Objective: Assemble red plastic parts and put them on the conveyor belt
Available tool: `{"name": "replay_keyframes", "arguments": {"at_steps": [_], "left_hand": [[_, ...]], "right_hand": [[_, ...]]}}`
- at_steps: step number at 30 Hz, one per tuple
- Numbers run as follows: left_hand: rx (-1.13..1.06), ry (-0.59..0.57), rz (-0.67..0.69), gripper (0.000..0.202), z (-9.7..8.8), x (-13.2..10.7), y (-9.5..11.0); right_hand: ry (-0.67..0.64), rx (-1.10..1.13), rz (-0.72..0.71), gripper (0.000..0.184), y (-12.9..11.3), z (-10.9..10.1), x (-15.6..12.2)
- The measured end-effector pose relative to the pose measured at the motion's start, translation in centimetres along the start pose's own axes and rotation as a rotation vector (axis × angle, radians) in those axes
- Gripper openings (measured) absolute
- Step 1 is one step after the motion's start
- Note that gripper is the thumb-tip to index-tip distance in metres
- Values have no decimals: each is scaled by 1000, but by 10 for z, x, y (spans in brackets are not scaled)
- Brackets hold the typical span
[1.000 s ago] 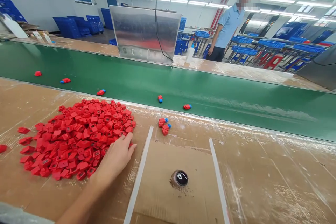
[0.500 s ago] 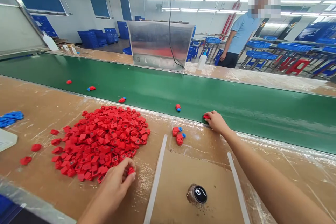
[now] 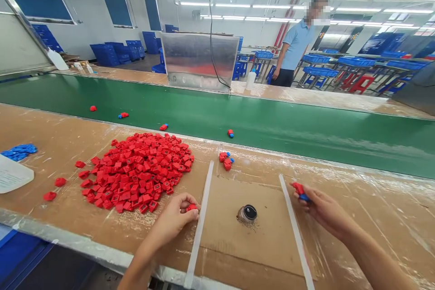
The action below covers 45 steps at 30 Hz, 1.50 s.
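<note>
My left hand [image 3: 176,216] is closed in a pinch on one small red plastic piece [image 3: 191,207], just right of a big pile of red pieces [image 3: 136,172] on the cardboard-covered bench. My right hand [image 3: 322,208] is closed on a red-and-blue assembled piece [image 3: 301,190], held above the bench right of the white strip [image 3: 295,231]. A small round black-topped pot [image 3: 248,213] sits between my hands. A few red-and-blue pieces [image 3: 226,159] lie near the belt's edge.
A green conveyor belt [image 3: 272,122] runs behind the bench with several red-and-blue pieces on it. A metal box [image 3: 199,61] stands beyond it. A person in a blue shirt [image 3: 292,50] stands far back. Blue parts [image 3: 18,152] and a white sheet [image 3: 13,176] lie at left.
My right hand took the red-and-blue piece off the belt's edge and drew it back toward me. My left hand lifted a red piece from the pile and moved right.
</note>
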<state>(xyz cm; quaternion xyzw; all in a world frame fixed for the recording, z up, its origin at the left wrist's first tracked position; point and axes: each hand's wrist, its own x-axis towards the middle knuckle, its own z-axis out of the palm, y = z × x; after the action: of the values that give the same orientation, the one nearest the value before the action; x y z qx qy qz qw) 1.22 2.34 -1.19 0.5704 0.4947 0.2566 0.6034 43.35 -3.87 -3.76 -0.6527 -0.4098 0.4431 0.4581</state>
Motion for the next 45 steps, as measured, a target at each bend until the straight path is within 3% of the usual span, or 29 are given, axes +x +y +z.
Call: {"name": "replay_keyframes", "arguments": {"at_steps": [4, 9, 13, 17, 23, 25, 31, 41, 45], "left_hand": [[-55, -36, 17, 35, 9, -6, 14], [3, -184, 104, 41, 31, -13, 22], [-84, -188, 62, 49, 60, -17, 3], [-206, -267, 29, 55, 88, -20, -13], [-125, -238, 108, 21, 116, -23, -15], [-58, -199, 153, 14, 119, -24, -15], [-67, -163, 160, 17, 120, -26, -18], [-42, -166, 156, 16, 117, -30, -11], [-149, -202, 121, 22, 117, -27, -17]], "right_hand": [[-82, 210, 89, 58, 11, -3, -54], [-112, -92, -17, 54, 5, 7, -87], [-107, -271, -189, 48, -7, 28, -91], [-23, -468, -357, 42, -18, 51, -86], [-17, -709, -580, 28, -27, 78, -79], [-13, -754, -633, 27, -27, 83, -77], [-46, -795, -717, 26, -29, 88, -75], [-58, -841, -729, 26, -32, 92, -77], [-38, -820, -726, 23, -36, 91, -80]]}}
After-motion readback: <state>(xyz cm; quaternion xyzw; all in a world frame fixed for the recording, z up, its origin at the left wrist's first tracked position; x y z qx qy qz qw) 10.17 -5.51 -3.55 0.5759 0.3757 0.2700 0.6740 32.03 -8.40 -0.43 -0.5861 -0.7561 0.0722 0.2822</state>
